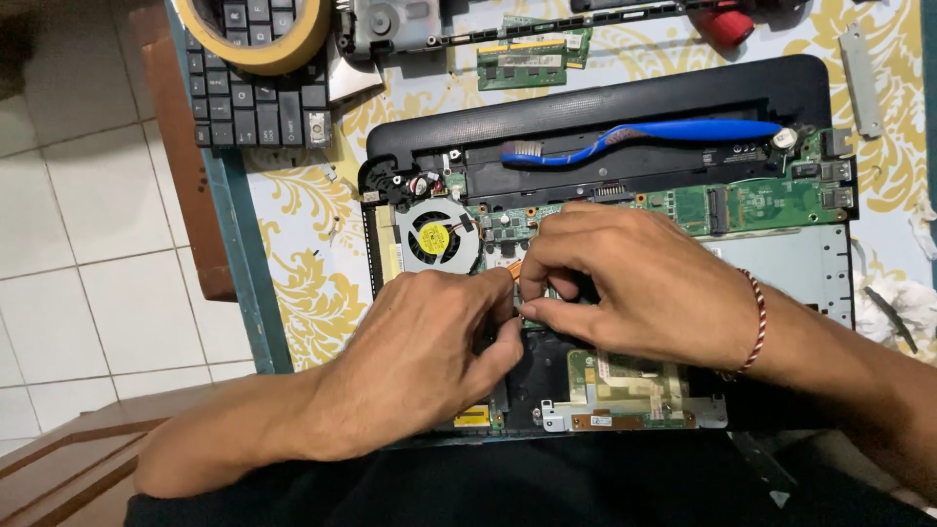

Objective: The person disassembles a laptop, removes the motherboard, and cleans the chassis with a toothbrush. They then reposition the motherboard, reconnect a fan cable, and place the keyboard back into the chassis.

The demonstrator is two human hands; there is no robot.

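An opened black laptop base lies on the table with its green circuit board and round cooling fan exposed. My left hand and my right hand meet over the middle of the board, just right of the fan. Fingertips of both hands pinch at a small part there, which the fingers hide. A red thread bracelet circles my right wrist. A blue toothbrush rests along the empty bay at the back of the base.
A detached keyboard with a roll of tan tape on it sits at the back left. Two green memory modules lie behind the laptop, a red-handled tool farther right. Crumpled tissue lies at the right edge. Tiled floor is left.
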